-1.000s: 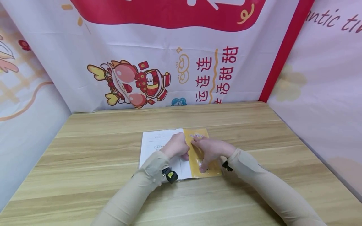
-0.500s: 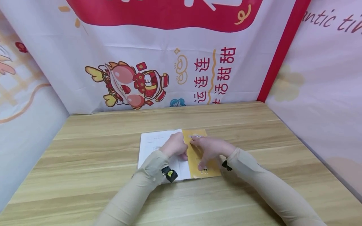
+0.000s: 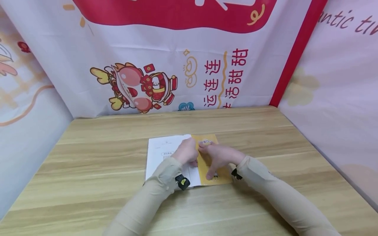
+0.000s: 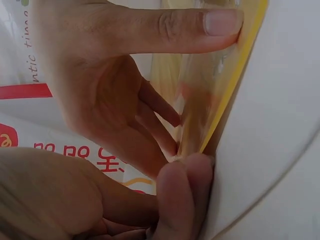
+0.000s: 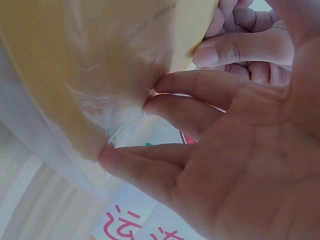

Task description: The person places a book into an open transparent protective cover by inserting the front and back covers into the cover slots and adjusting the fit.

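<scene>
A booklet lies open on the wooden table (image 3: pixel 97 173), its white page (image 3: pixel 155 154) to the left and its yellow cover (image 3: pixel 222 180) to the right. Clear plastic film (image 5: pixel 95 112) lies wrinkled over the yellow cover in the right wrist view. My left hand (image 3: pixel 186 151) pinches the cover's edge near the fold between thumb and fingers. My right hand (image 3: pixel 220 155) is spread over the cover, thumb toward me. In the right wrist view its straight fingers touch the film. What lies under the left fingers is hidden.
Printed cloth hangs (image 3: pixel 165 39) stand behind the table and along both sides. A small black camera (image 3: pixel 182 182) is strapped to the left wrist and another (image 3: pixel 237 174) to the right wrist. Bare wood surrounds the booklet.
Both hands keep nearly the same place on the booklet. The left wrist has shifted slightly to the right. The right thumb has slid a little on the yellow cover.
</scene>
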A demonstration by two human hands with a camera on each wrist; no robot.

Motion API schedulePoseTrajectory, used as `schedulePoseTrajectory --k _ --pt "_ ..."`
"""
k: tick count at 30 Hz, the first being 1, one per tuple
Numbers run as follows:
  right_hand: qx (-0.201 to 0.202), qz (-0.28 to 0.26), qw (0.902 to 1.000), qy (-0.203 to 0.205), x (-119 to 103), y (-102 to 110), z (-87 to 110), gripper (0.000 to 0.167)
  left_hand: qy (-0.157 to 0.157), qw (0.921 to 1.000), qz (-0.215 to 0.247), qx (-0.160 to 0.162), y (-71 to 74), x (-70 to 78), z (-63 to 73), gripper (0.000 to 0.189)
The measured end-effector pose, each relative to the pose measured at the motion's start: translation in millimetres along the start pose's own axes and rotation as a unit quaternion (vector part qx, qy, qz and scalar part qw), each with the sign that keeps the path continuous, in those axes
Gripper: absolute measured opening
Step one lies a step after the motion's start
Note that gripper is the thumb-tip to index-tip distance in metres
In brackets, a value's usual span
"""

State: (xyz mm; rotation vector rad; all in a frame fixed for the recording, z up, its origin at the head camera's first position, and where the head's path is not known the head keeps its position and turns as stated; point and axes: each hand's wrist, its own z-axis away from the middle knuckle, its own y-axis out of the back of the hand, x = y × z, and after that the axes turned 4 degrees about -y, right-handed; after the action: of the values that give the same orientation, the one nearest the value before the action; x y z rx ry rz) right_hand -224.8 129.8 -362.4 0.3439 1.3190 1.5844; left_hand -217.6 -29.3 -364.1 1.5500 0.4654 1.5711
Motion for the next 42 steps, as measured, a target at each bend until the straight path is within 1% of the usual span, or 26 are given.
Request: schedulePoseTrajectory --k 2,5,9,11,13,17,20,21,25,30,32,35,39,40,42 --pt "0.003 0.0 1.0 -0.004 0 -1 -0.2 0.11 -0.005 1.0 -0.004 0.002 -0.6 -0.3 -0.5 0.016" --pt "0.002 0.002 1.0 -0.007 1 -1 -0.1 0.11 -0.003 1.0 0.007 -0.004 -0.1 -1.6 -1.7 0.012" --pt "-0.002 0.003 1.0 -0.001 2 0 -1.1 0.11 0.021 0.9981 0.056 -0.011 1.6 -5.2 -3.4 0.009" --pt "-0.005 -0.001 1.0 0.003 3 1 -1.9 0.111 0.031 0.9956 0.088 -0.009 1.9 -7.9 -3.3 0.009" --pt "-0.009 -0.004 0.9999 0.007 4 2 -2.5 0.111 0.035 0.9942 0.102 -0.004 2.0 -11.8 -3.1 0.007" --pt "-0.017 -0.015 0.9997 0.002 4 2 -3.1 0.114 0.036 0.9952 0.09 0.018 1.5 -18.0 -4.0 0.012" --pt "-0.018 -0.022 0.9996 -0.004 3 1 -3.3 0.118 0.034 0.9959 0.078 0.032 0.1 -18.1 -5.3 0.014" --pt "-0.017 -0.023 0.9996 -0.004 3 1 -3.3 0.119 0.033 0.9952 0.085 0.033 -0.5 -17.3 -5.5 0.013" --pt "-0.011 -0.021 0.9997 0.007 4 2 -3.3 0.119 0.03 0.9948 0.091 0.036 -2.2 -13.0 -6.6 0.013" --pt "-0.009 -0.02 0.9996 0.018 3 4 -2.6 0.116 0.034 0.9958 0.079 0.032 -1.4 -8.9 -6.2 0.015" --pt "-0.008 -0.02 0.9997 0.015 3 5 -2.0 0.117 0.036 0.9961 0.075 0.029 -1.4 -8.4 -6.3 0.018" --pt "-0.004 -0.022 0.9997 0.009 2 5 -1.6 0.118 0.034 0.9973 0.056 0.032 -3.1 -8.2 -7.0 0.019" --pt "-0.003 -0.023 0.9997 0.001 1 5 -0.4 0.12 0.029 0.9981 0.039 0.038 -6.7 -7.3 -7.0 0.007" --pt "-0.004 -0.024 0.9997 -0.001 1 5 -0.2 0.12 0.029 0.998 0.041 0.037 -7.6 -6.9 -6.9 0.005" --pt "-0.005 -0.028 0.9996 -0.005 1 5 -0.1 0.118 0.025 0.9978 0.047 0.038 -9.0 -5.8 -6.2 0.009"
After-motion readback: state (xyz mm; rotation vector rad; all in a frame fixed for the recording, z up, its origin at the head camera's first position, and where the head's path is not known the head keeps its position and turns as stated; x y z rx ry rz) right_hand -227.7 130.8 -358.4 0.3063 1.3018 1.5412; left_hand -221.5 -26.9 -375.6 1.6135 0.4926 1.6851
